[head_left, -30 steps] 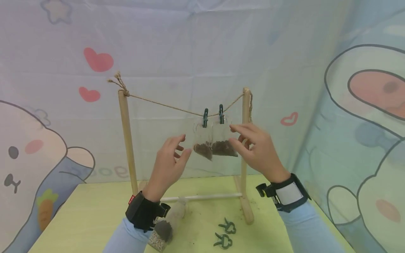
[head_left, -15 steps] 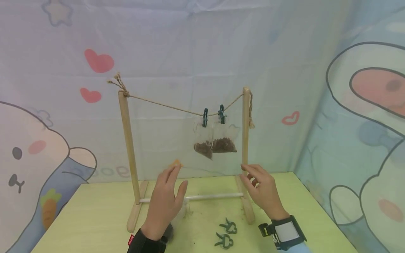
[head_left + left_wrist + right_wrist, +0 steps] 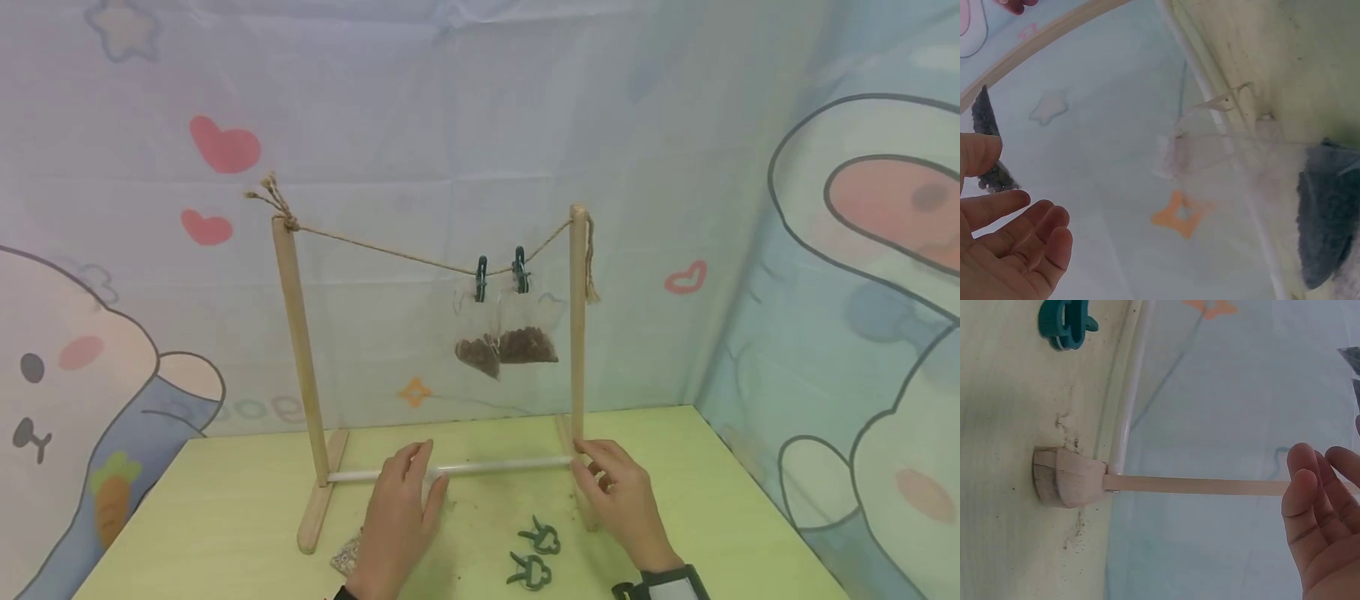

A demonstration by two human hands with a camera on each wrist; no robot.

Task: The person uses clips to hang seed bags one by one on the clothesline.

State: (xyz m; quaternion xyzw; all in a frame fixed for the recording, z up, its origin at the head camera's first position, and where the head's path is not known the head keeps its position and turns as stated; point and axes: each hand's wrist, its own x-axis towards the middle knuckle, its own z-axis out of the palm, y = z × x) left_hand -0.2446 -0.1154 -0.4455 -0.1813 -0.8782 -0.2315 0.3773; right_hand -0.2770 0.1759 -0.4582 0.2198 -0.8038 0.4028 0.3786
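Note:
My left hand (image 3: pixel 397 521) is low over the table with loosely bent, empty fingers, overlapping a speckled packet (image 3: pixel 347 554) that it mostly hides. In the left wrist view, a clear bag with dark grains (image 3: pixel 1329 212) lies on the right. At the frame's right post, my right hand (image 3: pixel 621 504) has its fingers slightly bent and holds nothing. Above both hands, two clear bags of brown dried bits, a left bag (image 3: pixel 477 357) and a right bag (image 3: pixel 527 345), hang from a rope (image 3: pixel 375 247) by a left green clip (image 3: pixel 481 279) and a right green clip (image 3: pixel 521 271).
Two loose green clips, an upper one (image 3: pixel 542 536) and a lower one (image 3: pixel 531 572), lie on the yellow-green table (image 3: pixel 225 508). The rope is tied between a left wooden post (image 3: pixel 300 350) and a right post (image 3: pixel 577 325). A white bar (image 3: pixel 510 466) joins their feet. A printed cloth hangs behind.
Both hands have come down from beside the hanging bags to near the white bar and the table. The right bag and its clip have turned slightly; the bags stay hanging.

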